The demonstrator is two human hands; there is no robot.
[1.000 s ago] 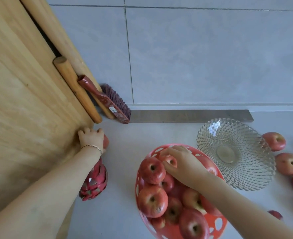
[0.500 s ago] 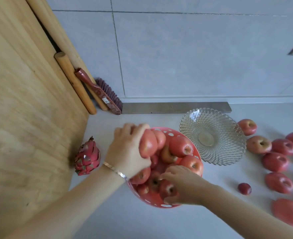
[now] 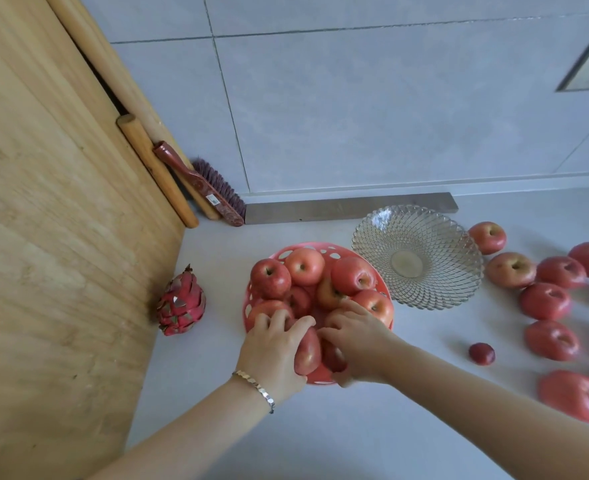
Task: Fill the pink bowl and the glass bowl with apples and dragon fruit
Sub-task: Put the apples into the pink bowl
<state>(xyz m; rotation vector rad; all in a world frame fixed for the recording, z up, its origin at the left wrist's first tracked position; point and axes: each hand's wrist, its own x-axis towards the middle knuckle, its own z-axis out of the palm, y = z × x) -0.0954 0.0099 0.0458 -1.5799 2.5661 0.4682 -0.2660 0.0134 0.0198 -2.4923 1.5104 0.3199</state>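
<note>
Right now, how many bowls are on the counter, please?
2: the pink bowl, heaped with apples, near the middle; the empty glass bowl behind it to the right. None looks hidden.

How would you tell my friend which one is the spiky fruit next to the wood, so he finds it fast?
Find the big wooden board on the left side of the counter. At its foot, left of the pink bowl piled with apples, one fruit sits all alone: the dragon fruit. The apples are smooth and round, but it is covered in pointy, leafy scales.
</note>
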